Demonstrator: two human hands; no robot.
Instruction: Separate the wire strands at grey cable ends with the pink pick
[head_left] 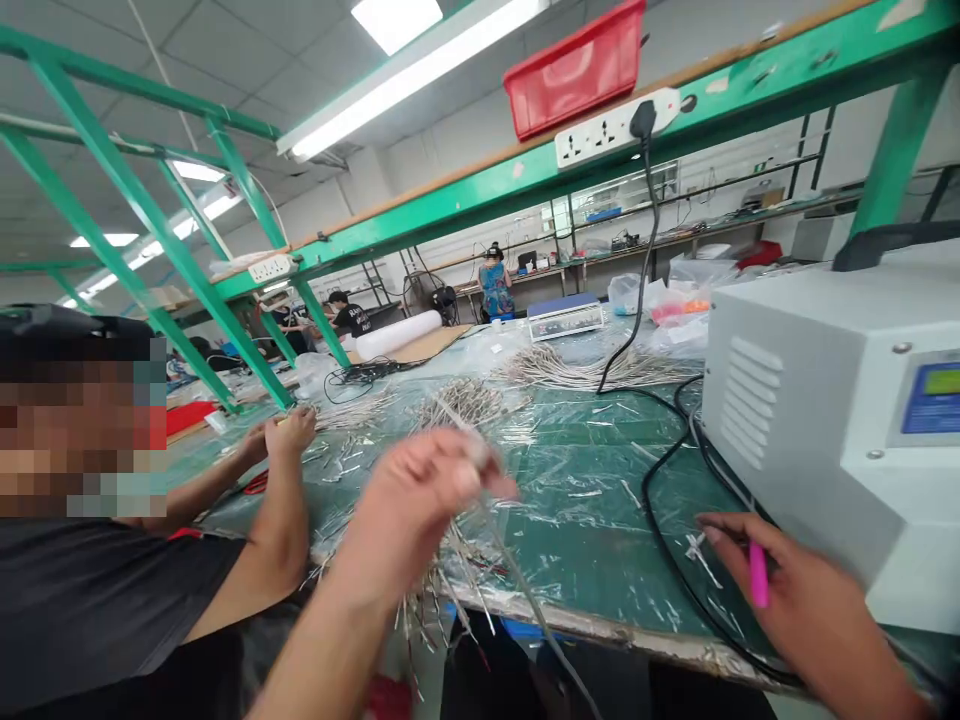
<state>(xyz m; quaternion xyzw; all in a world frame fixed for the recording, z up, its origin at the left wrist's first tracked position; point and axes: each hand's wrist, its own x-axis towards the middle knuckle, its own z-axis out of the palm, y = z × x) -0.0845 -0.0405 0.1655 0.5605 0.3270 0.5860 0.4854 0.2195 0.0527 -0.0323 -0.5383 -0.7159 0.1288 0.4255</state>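
My left hand (427, 490) is raised over the near part of the bench, thumb and fingers pinched around a thin grey cable (529, 595). The cable runs down past the bench edge, and a short pale end sticks out above the fingers, blurred. At the right, my right hand (806, 610) is closed around a pink pen-like tool (759, 575), whose far end is hidden in the palm. Near the tips of its thumb and forefinger are small white scraps (701, 555); whether they are pinched or only lie there I cannot tell.
A grey machine (784, 370) with a small display stands at the right, black cords (652, 500) beside it. Bundles of cables (461, 400) and clear plastic scraps lie on the green bench mat (570, 545). A co-worker (247, 520) sits at the left. A green shelf beam (450, 205) crosses above.
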